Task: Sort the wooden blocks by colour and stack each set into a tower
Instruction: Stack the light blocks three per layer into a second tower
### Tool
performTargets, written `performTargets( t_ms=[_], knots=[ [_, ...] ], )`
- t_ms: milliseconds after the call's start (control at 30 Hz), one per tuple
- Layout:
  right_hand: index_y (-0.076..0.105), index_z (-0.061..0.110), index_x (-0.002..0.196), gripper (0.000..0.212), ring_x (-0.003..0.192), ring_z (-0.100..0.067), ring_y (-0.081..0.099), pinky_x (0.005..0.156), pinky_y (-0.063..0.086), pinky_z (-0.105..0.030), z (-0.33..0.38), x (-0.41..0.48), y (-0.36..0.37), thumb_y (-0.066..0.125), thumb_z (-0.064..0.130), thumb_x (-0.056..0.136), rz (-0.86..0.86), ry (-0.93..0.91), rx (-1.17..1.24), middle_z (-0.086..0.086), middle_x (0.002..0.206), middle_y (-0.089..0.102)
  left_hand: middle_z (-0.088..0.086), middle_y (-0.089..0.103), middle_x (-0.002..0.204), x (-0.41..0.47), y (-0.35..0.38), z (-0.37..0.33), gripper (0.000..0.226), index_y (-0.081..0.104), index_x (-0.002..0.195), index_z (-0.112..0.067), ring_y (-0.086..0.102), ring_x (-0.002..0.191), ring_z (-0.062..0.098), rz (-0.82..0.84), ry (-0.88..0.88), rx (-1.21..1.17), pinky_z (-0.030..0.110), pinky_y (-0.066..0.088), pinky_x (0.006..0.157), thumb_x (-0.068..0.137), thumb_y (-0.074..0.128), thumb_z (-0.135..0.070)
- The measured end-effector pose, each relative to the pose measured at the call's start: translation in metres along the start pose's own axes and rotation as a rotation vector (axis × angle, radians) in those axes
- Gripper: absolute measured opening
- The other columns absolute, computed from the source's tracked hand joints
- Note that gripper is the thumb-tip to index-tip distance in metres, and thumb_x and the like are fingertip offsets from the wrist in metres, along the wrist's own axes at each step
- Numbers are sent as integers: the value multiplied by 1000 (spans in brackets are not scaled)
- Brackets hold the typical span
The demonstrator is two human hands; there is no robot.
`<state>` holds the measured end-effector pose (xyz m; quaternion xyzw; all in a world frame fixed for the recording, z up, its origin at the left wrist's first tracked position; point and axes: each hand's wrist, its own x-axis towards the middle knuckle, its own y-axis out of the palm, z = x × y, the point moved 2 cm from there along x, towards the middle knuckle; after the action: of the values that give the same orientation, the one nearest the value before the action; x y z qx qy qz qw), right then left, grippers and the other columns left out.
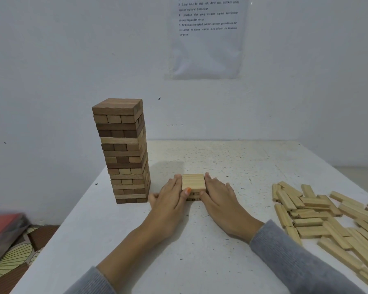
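As the left hand [170, 198] and right hand [219, 200] press flat, straight fingers against opposite sides of the low stack of pale wooden blocks [193, 181], neither curls round it. A tall tower of brown wooden blocks [123, 151] stands just left; a heap of loose pale wooden blocks [327, 217] lies well right on the white table [221, 155].

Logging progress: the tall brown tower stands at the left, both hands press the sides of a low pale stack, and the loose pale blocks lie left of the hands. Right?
No. The head view shows the loose pale blocks lying right of the hands, not left. The brown tower and the left hand and right hand on the low pale stack are as you say.
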<state>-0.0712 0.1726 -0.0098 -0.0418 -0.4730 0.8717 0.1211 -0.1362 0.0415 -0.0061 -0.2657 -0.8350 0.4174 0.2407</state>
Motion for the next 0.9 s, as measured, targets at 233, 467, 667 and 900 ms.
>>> performTargets(
  t_ms=[233,467,667,900],
  knots=[
    [-3,11,154,57,146,-15,12,121,-2,-41,-1,-1,2,19,30,105,-7,-11,-16,-3,159,19,-9,8,160,1,3,2,51,7,153,-24,3,144,1,-15,8,35,10,6,84,104,16,-36],
    [-6,10,153,57,148,-14,6,121,-6,-40,1,-3,2,17,30,105,-10,-11,-86,-3,161,11,-9,9,159,1,4,2,51,6,153,-23,6,143,2,-22,29,81,14,7,85,104,15,-35],
    [-9,9,152,58,149,-15,1,121,-6,-42,2,-4,2,16,31,106,-18,-13,-169,-3,163,5,-9,11,159,1,6,3,51,8,153,-23,9,142,3,-36,16,91,13,7,84,104,15,-35],
    [-9,9,153,57,149,-16,3,121,-4,-43,3,-5,2,15,32,106,-23,-9,-197,-3,162,7,-10,16,158,1,5,1,51,13,152,-24,14,141,3,-46,3,104,14,8,84,103,17,-37]
  ],
)
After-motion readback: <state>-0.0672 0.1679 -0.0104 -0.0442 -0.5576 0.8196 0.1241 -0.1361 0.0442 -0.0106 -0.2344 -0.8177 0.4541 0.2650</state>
